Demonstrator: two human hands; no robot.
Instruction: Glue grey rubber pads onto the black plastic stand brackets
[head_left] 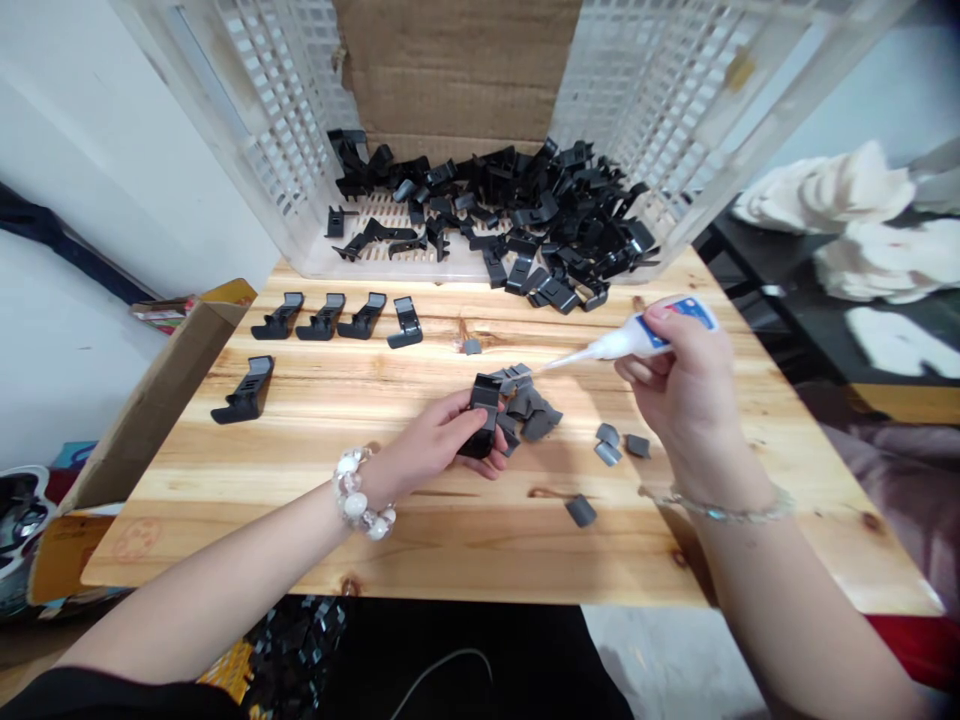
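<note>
My left hand (450, 435) grips a black plastic clip (484, 415) over the middle of the wooden table. Just behind and beside it lies a pile of small grey pads (534, 410). In my right hand (686, 370) is a white glue bottle (637, 337) with a blue label, held almost level. Its thin nozzle points left, over the pile's far side and apart from the clip. Several finished-looking black clips with grey tops (322, 316) stand in a row at the left, and one more clip (246, 390) lies nearer to me.
A white plastic crate (390, 265) lies on its side at the back, with many black clips (555, 215) spilling out. Loose grey pads (581, 511) are scattered at the front right. A cardboard box (180, 370) stands left of the table; white stacked pieces (840, 190) sit at the right.
</note>
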